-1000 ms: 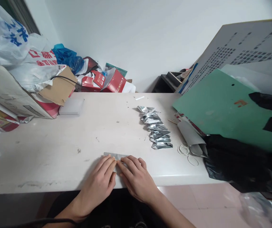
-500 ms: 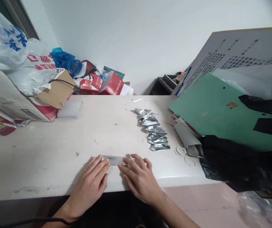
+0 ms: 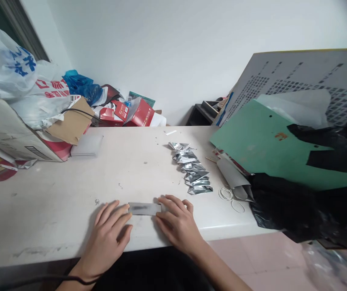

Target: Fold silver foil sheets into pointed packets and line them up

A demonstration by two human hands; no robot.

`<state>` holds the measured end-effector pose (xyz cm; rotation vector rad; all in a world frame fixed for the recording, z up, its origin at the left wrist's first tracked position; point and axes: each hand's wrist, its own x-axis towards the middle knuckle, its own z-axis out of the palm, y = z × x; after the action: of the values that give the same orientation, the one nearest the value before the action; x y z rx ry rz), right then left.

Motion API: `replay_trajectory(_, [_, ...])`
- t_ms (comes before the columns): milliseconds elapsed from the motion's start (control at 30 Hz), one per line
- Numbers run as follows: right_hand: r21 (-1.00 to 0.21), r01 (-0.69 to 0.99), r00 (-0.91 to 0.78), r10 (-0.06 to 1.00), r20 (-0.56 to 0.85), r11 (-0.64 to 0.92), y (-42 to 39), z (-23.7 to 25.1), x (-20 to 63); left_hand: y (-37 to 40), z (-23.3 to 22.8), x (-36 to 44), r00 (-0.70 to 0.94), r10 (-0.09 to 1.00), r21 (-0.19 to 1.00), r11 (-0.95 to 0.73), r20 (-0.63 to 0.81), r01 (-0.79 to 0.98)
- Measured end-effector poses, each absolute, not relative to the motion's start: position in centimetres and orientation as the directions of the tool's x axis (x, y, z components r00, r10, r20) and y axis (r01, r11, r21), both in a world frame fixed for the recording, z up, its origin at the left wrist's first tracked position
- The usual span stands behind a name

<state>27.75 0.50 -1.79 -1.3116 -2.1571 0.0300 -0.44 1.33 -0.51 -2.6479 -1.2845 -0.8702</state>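
Observation:
A flat grey folded strip (image 3: 144, 209), likely the same silvery sheet as the folded pieces nearby, lies near the table's front edge. My right hand (image 3: 178, 220) grips its right end, thumb and forefinger close together and covering that corner. At the left end, my left hand (image 3: 108, 230) rests with fingers stretched and apart, its fingertips beside or just touching the strip. Beyond my right hand, several shiny silver folded foil pieces (image 3: 193, 167) overlap in a slanting row.
White rubber bands (image 3: 225, 194) lie right of the row, near a rolled grey paper (image 3: 234, 178). Black plastic (image 3: 278, 202) and a green board (image 3: 258, 141) crowd the right side. Boxes (image 3: 12, 125), plastic bags (image 3: 6, 64) and a white stack (image 3: 86, 146) occupy the left.
My left hand has slid left off the strip's top, baring more of it. My right hand stays at the right end. The view has shifted slightly.

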Motion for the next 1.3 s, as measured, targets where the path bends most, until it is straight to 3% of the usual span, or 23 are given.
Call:
replay_trajectory(167, [-0.321, 0.761, -0.325, 0.76, 0.563, 0.564, 2.5, -2.5, 26.5, 3.8, 0.6, 1.0, 0.53, 0.656, 0.194, -0.708, 0.538, 0.679])
replay_trajectory(300, [-0.268, 0.774, -0.333, 0.729, 0.598, 0.574, 3.5, -2.7, 26.7, 5.7, 0.6, 1.9, 0.623, 0.583, 0.123, -0.774, 0.522, 0.621])
replay_trajectory(433, [-0.23, 0.785, -0.367, 0.73, 0.576, 0.575, 4.4, -2.4, 27.2, 6.6, 0.7, 2.3, 0.652, 0.532, 0.06, -0.797, 0.539, 0.601])
replay_trajectory(633, [-0.194, 0.808, -0.393, 0.753, 0.528, 0.557, 5.3, -2.1, 27.1, 6.7, 0.9, 2.1, 0.622, 0.554, 0.01, -0.751, 0.554, 0.66])
replay_trajectory(767, [-0.217, 0.83, -0.332, 0.769, 0.547, 0.514, 5.1, -2.7, 26.4, 6.9, 0.6, 2.4, 0.62, 0.561, 0.038, -0.758, 0.548, 0.652])
replay_trajectory(900, [-0.331, 0.792, -0.318, 0.809, 0.494, 0.513, 4.8, -2.4, 26.3, 7.2, 0.1, 2.8, 0.653, 0.551, 0.114, -0.802, 0.52, 0.586])
replay_trajectory(1000, [-0.383, 0.76, -0.355, 0.829, 0.432, 0.525, 4.8, -1.6, 26.8, 7.4, -0.1, 2.5, 0.647, 0.587, 0.193, -0.794, 0.487, 0.576])
replay_trajectory(1167, [-0.358, 0.743, -0.453, 0.819, 0.353, 0.565, 4.9, -0.6, 28.1, 7.3, -0.1, 1.5, 0.629, 0.627, 0.293, -0.776, 0.461, 0.559])
replay_trajectory(1300, [-0.434, 0.716, -0.443, 0.836, 0.324, 0.547, 5.1, -0.6, 28.7, 7.1, -0.3, 1.4, 0.582, 0.683, 0.377, -0.73, 0.442, 0.57])
